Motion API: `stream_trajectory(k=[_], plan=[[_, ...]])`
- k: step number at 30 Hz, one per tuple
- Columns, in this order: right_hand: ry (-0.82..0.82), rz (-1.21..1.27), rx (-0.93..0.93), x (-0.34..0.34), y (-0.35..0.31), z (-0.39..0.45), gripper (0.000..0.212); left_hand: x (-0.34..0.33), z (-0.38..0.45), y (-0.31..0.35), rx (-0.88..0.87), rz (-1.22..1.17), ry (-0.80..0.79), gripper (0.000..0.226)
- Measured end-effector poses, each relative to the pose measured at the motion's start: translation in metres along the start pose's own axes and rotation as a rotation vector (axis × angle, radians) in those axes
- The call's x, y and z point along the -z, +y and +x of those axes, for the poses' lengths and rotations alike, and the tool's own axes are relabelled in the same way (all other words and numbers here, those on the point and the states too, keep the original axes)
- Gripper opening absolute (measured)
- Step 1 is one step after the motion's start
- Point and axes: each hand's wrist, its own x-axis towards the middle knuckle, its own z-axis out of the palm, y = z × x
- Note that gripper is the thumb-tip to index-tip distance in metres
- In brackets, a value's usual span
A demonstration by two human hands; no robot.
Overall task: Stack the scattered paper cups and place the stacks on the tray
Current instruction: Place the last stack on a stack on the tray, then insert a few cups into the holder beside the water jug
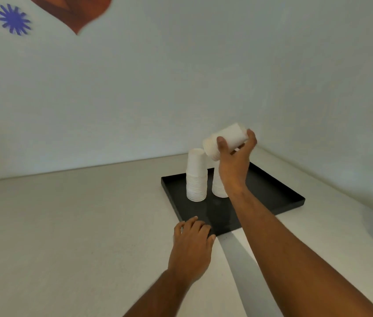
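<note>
A black tray point(272, 191) lies on the pale table near the back right corner. Two upside-down stacks of white paper cups stand on it: a tall left stack point(196, 175) and a second stack point(218, 184) partly hidden behind my right wrist. My right hand point(235, 161) is raised above the tray and grips a short stack of white cups point(226, 139), tilted almost on its side with the rims towards the left. My left hand point(192, 243) rests palm down with fingers curled on the tray's near corner, holding nothing.
The pale table point(66, 225) meets a white wall at the back and at the right. High on the wall at the upper left are a blue star-shaped sticker point(13, 19) and a brown shape point(75, 10).
</note>
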Motion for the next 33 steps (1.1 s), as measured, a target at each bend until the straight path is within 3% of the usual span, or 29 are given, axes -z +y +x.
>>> stream_trajectory(k=[7,11,16,19,28,33], plan=[[-0.312,-0.388,0.117,-0.036,0.02,0.019,0.08,-0.005,-0.004,-0.003,-0.05,0.006,0.137,0.037],[-0.505,-0.694,0.141,-0.036,0.045,0.014,0.079,-0.001,-0.006,0.0,-0.042,-0.017,0.145,0.066],[-0.456,-0.719,0.16,-0.032,0.045,0.007,0.091,-0.002,-0.005,-0.002,-0.042,0.006,0.158,0.033],[-0.367,-0.732,0.195,-0.024,0.04,-0.002,0.095,-0.002,-0.005,-0.003,-0.053,0.011,0.16,0.034],[-0.339,-0.856,0.165,0.051,0.043,-0.078,0.058,0.006,-0.002,-0.003,-0.063,0.04,0.1,0.025],[-0.316,-1.058,0.073,0.098,0.039,-0.112,0.055,0.011,-0.003,0.002,-0.126,0.097,0.137,0.029]])
